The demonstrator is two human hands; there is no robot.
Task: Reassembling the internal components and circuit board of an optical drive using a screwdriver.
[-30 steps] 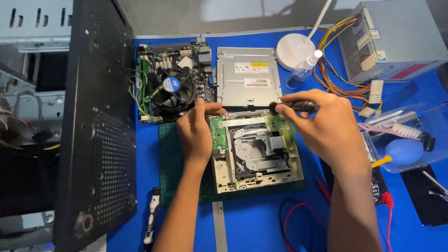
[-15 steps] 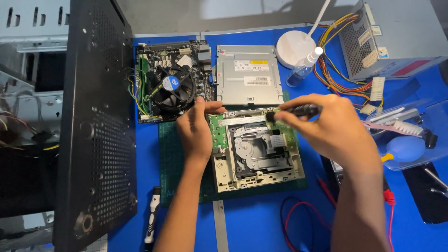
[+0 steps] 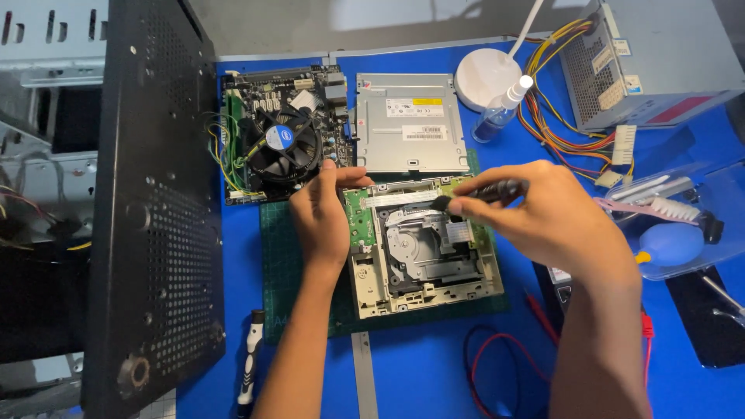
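An opened optical disc drive (image 3: 423, 248) lies on a green cutting mat (image 3: 283, 271), its mechanism and green circuit board exposed. My left hand (image 3: 322, 217) rests on the drive's left rear corner and steadies it. My right hand (image 3: 547, 221) pinches a small black brush (image 3: 477, 194), whose tip touches the drive's rear edge near a white ribbon cable. The drive's metal top cover (image 3: 411, 124) lies flat just behind it.
A motherboard with a fan cooler (image 3: 279, 143) sits at the back left. A black perforated case panel (image 3: 155, 209) stands at the left. At the right are a power supply (image 3: 660, 58) with coloured wires, a spray bottle (image 3: 500, 109), a clear tray with a blue blower (image 3: 671, 244), and a screwdriver (image 3: 248, 357) in front.
My right hand has slid the brush leftward along the drive's rear edge. My left hand has stayed on the drive's corner.
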